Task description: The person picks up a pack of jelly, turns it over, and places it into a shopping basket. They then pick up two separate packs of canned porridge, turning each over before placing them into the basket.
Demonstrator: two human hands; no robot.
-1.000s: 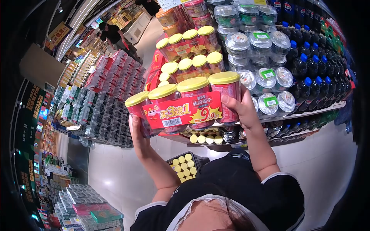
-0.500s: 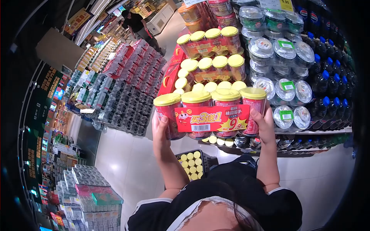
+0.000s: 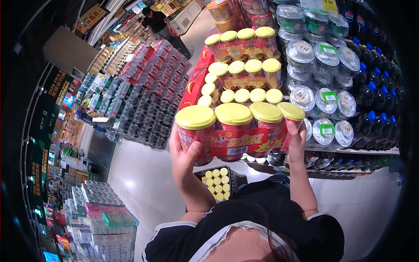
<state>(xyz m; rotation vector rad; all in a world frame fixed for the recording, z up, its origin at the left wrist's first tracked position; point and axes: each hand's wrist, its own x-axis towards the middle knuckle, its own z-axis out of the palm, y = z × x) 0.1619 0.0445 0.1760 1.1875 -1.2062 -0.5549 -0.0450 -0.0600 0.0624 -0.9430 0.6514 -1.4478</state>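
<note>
A multipack of red cans with yellow lids, joined by a red printed sleeve with a barcode, is held up in front of my chest. My left hand grips its left end, thumb across the front can. At the other end my right hand holds the last can, thumb on its front. The lids tilt toward me. Just beyond it, similar yellow-lidded multipacks stand in rows on the display. Below my forearms a dark crate holds several yellow-lidded cans.
To the right are stacked clear-lidded tubs and dark bottles with blue caps. Wrapped drink packs form a pile at left, with stacked cartons nearer on the pale floor. A person stands in the far aisle.
The held multipack has tipped so its lids show more, and its left end has come closer to me. The person in the aisle has shifted slightly.
</note>
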